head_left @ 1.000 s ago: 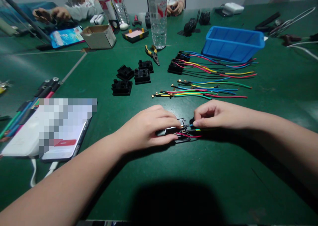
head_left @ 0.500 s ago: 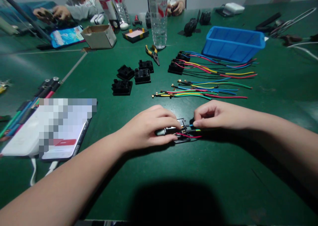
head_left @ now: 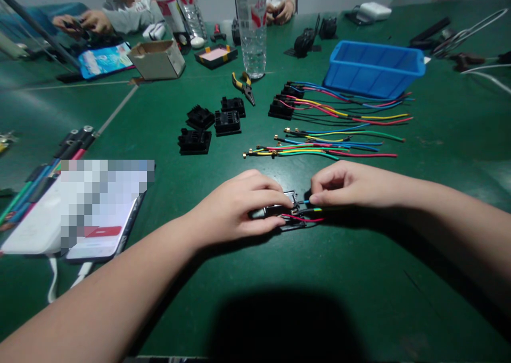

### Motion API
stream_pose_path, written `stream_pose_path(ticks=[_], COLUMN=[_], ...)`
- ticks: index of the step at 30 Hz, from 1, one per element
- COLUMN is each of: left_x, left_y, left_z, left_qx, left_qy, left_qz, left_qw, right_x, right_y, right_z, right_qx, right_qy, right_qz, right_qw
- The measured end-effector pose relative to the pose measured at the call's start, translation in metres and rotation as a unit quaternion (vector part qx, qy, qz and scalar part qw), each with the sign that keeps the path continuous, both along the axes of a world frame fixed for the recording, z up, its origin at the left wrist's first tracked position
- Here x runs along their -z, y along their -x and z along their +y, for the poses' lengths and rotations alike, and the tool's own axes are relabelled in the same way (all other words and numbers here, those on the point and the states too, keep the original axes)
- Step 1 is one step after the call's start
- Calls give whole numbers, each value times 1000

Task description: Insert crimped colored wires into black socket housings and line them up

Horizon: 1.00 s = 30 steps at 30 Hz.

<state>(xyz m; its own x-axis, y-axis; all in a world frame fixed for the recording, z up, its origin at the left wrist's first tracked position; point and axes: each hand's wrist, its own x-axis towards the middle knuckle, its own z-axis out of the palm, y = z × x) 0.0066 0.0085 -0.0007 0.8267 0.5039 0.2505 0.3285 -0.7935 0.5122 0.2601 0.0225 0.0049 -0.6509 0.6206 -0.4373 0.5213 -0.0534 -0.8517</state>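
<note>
My left hand (head_left: 249, 203) is closed over a black plastic housing (head_left: 293, 225), holding it down on the green table, with thumb and fingers on either side. Part of the housing is hidden under the hand. A blue wire (head_left: 305, 201) runs from it into the pinched thumb and forefinger of my right hand (head_left: 335, 184). Beside it a red wire (head_left: 309, 219) and a yellow-green wire (head_left: 318, 209) also come out of the housing toward the right. Behind my hands lie loose coloured wires (head_left: 311, 153) with brass-coloured terminals at their left ends.
Several black housings (head_left: 194, 141) stand ahead, and wired housings (head_left: 281, 107) lie to their right. Pliers (head_left: 244, 89), a water bottle (head_left: 254, 43) and a blue bin (head_left: 373, 73) are farther back. A phone (head_left: 107, 219) lies at left. Two people sit across the table.
The camera view has shifted very slightly. My hands keep nearly the same position on the housing and the blue wire.
</note>
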Motion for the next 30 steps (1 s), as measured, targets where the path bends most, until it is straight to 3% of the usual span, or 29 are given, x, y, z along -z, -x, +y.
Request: stream_pose_path(ticks=[30], left_x=[-1], left_y=[2], left_z=[0], left_qx=[26], left_qy=[-51], left_qz=[22], left_qw=[998], right_x=[-1], right_y=[-1], right_z=[1], right_qx=[-4], right_qy=[18], right_qz=[2], right_qw=[1000])
